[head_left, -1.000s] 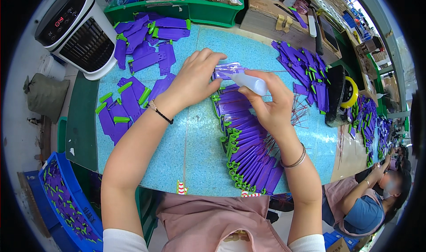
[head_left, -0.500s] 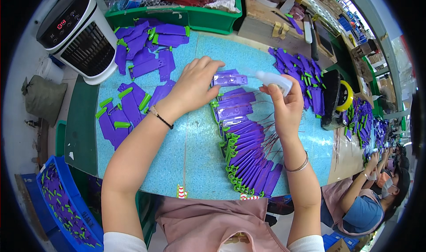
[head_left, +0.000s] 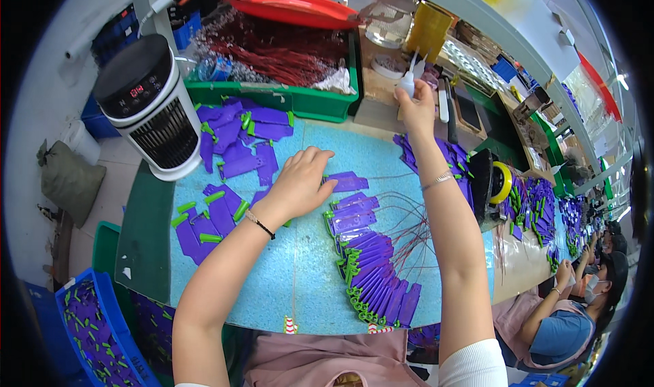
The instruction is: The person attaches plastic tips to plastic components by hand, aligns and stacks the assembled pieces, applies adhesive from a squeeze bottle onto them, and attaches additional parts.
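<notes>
My right hand point(head_left: 417, 106) grips a small white squeeze bottle point(head_left: 407, 83), its thin nozzle pointing up, beside the wooden box point(head_left: 379, 107) at the back. Over the blue mat, my left hand point(head_left: 300, 182) has its thumb and forefinger apart. The thumb tip touches or overlaps the left end of a flat purple piece point(head_left: 350, 181), which hides that end. Below this piece, a curved row of overlapping purple pieces point(head_left: 371, 251) with green ends runs toward the front edge. Thin dark red wires point(head_left: 409, 234) trail from the row to the right.
Loose purple pieces point(head_left: 218, 217) lie left of my left hand. A white heater point(head_left: 153, 107) stands at the back left, beside a green bin point(head_left: 272, 101) of red wires. A yellow tape roll point(head_left: 502, 182) sits at right. A co-worker point(head_left: 565, 319) sits farther right.
My right hand has carried the bottle up and away from the purple piece to the wooden box; its nozzle has turned from leftward to upward. The left hand stays by the piece. The view has shifted.
</notes>
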Available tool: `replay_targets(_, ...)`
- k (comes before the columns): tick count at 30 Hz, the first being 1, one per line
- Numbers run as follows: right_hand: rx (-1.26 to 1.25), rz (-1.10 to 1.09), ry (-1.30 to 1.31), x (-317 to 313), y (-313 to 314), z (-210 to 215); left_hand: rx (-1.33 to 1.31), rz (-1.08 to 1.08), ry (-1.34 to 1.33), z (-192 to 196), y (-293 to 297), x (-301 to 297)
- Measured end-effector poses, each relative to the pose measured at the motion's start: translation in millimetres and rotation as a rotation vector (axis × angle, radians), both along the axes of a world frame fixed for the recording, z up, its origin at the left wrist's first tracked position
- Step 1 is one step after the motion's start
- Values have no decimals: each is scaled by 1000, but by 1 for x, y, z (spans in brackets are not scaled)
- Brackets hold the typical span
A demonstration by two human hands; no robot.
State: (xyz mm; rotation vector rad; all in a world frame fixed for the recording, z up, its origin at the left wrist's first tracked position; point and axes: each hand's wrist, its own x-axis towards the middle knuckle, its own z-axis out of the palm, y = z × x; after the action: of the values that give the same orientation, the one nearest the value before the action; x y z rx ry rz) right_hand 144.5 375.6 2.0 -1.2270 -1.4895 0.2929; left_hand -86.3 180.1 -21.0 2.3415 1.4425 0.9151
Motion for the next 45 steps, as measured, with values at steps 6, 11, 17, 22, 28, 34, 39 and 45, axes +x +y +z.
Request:
replay_targets(6, -134, -224, -321, -17, -6, 8, 93, 107, 89, 40, -4, -21)
replay_targets(11, 113, 84, -231, 11, -60, 27, 176, 175, -2, 48, -49, -15)
replay_targets(17, -417, 965, -620, 101, -231, 57, 61, 245, -165, 14, -166, 55)
replay_targets(22, -474, 898, -701, 140, -296, 27, 40, 265, -201, 3, -216, 143)
replay_targets(28, -207, 720, -712, 136, -313, -12, 49, 319, 94, -8, -204, 164)
replay_targets(34, -165, 458, -624, 86, -323, -27, 52, 164, 195, -7, -154, 109)
replay_targets(39, -90, 344, -604, 45, -307, -33, 68, 14, 221, 0, -94, 57)
replay_targets(45, 189, 56, -444, 101, -236, -20, 169, 235, -5, 10, -137, 51)
